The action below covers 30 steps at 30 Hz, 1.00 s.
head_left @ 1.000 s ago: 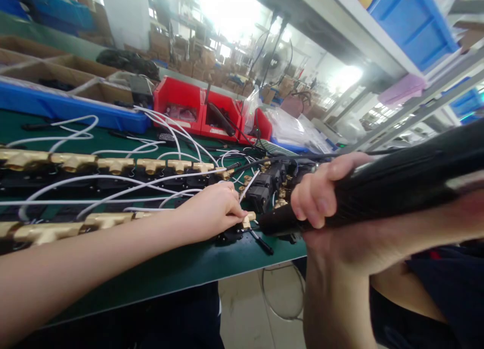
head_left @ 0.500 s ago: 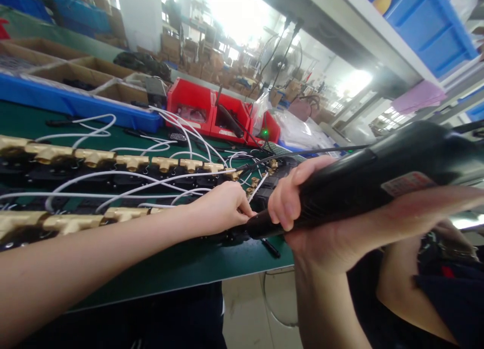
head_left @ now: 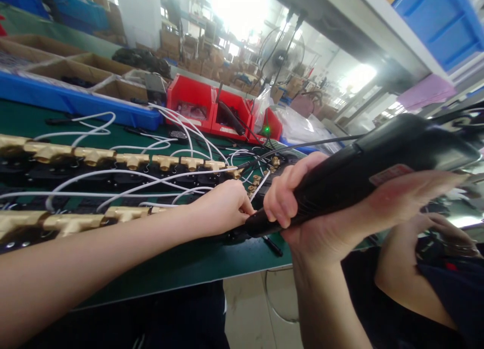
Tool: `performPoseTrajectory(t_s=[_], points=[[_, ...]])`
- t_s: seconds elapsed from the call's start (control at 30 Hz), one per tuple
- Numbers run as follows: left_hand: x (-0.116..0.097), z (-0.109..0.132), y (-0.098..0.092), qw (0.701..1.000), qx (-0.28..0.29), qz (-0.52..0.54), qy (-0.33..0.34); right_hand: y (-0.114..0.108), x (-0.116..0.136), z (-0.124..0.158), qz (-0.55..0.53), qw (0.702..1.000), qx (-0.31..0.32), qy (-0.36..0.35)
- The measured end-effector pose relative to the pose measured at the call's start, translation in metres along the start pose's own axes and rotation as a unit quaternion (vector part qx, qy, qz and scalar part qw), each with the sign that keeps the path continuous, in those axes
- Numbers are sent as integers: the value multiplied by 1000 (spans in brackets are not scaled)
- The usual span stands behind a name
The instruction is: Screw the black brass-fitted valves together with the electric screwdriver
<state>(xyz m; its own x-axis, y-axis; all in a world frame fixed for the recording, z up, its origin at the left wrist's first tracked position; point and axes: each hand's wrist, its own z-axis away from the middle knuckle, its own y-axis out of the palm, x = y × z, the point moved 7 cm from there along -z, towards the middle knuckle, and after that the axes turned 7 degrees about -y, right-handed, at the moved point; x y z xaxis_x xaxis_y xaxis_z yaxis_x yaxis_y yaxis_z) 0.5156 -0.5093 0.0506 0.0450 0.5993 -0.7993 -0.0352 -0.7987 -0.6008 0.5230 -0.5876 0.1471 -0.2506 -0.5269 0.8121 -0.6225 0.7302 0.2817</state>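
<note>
My right hand (head_left: pixel 298 208) is wrapped round a black electric screwdriver (head_left: pixel 348 172), which slants down to the left with its nose low over the bench. Close to that nose, my left hand (head_left: pixel 227 205) has its fingertips pinched together; what lies between them is hidden. Beneath the nose sits a black part (head_left: pixel 236 234), mostly covered by my hand and the tool. Brass tee fittings (head_left: pixel 75 223) on black bodies line up to the left, partly behind my left forearm. White cables (head_left: pixel 124 193) loop over them.
Behind the rows stand red bins (head_left: pixel 192 107) and a blue divided tray (head_left: pixel 75 104). A black pen-like piece (head_left: pixel 273 246) lies near the front edge of the green bench (head_left: pixel 181 273). At right, a co-worker's arm (head_left: pixel 401 258) is close by. A shelf (head_left: pixel 408 31) hangs overhead.
The screwdriver's rear end has tipped slightly and shifted left with my right hand. My left hand stays nearly in place. The co-worker's hands at right have moved a little.
</note>
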Motion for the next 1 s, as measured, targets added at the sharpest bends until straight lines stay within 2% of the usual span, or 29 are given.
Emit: performPoseTrajectory(t_s=[0.2,0.37,0.53,0.63,0.77,0.93,1.0], points=[[2,-1,2,999,-17,-40,22,-10,-8,0,-11,1000,-29,4],[1,7,-4,996,-20,-77,48,-1,8,2,11,999,8,-41],[-16,36,-19,960,-71,-217,159,0,5,2,-8,999,14,-34],[-21,49,-24,943,-91,-248,201,-1,-1,1,-19,999,23,-15],[-26,56,-27,933,-115,-257,225,0,-1,2,-18,999,23,-15],[-26,60,-24,916,-104,-310,230,-1,7,4,-3,999,5,-52],[-24,61,-24,911,-100,-328,229,0,8,5,11,998,15,-59]])
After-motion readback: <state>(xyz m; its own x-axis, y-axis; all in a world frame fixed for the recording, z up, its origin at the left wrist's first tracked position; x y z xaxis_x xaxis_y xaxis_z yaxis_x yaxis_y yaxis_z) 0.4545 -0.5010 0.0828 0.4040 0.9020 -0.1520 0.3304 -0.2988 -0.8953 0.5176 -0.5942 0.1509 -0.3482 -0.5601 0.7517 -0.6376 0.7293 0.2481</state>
